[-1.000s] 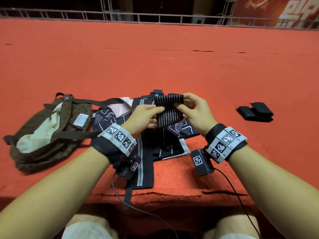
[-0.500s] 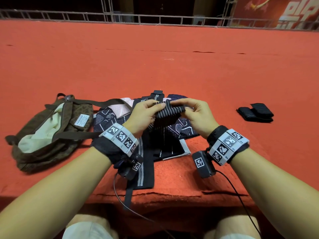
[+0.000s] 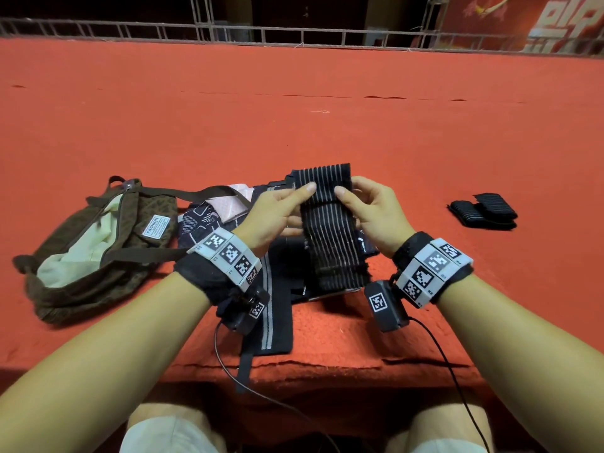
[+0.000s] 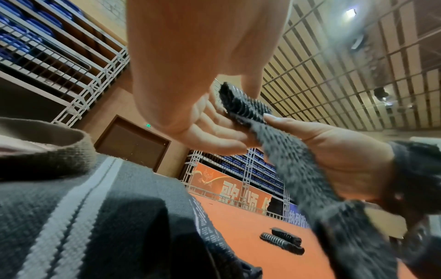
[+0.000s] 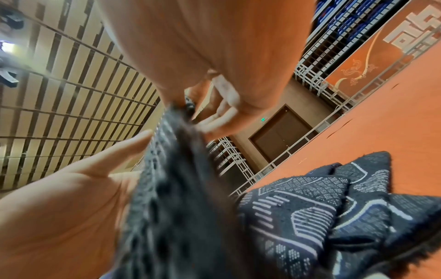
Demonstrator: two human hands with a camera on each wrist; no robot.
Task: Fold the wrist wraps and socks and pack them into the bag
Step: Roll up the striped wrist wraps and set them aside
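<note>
A black wrist wrap with thin pale stripes (image 3: 330, 230) hangs upright between my hands above the pile. My left hand (image 3: 281, 207) pinches its left edge near the top, thumb in front. On the other edge my right hand (image 3: 366, 207) pinches it the same way. The left wrist view shows the wrap's top end (image 4: 241, 105) folded over between the fingers of both hands. The olive-brown bag (image 3: 98, 246) lies open at the left, its pale lining showing. Under my hands lie dark patterned socks (image 5: 322, 213) and another black wrap with grey stripes (image 3: 271, 308).
Two rolled black wraps (image 3: 483, 210) lie on the red carpet to the right. A pink cloth (image 3: 228, 207) peeks out of the pile beside the bag's strap. The carpeted platform's front edge (image 3: 327, 367) runs just before my knees. A white railing (image 3: 294, 34) stands far behind.
The folded wrap has been raised and let out: its lower part now hangs long toward me, where before it was a short bundle. Both hands rose slightly with it.
</note>
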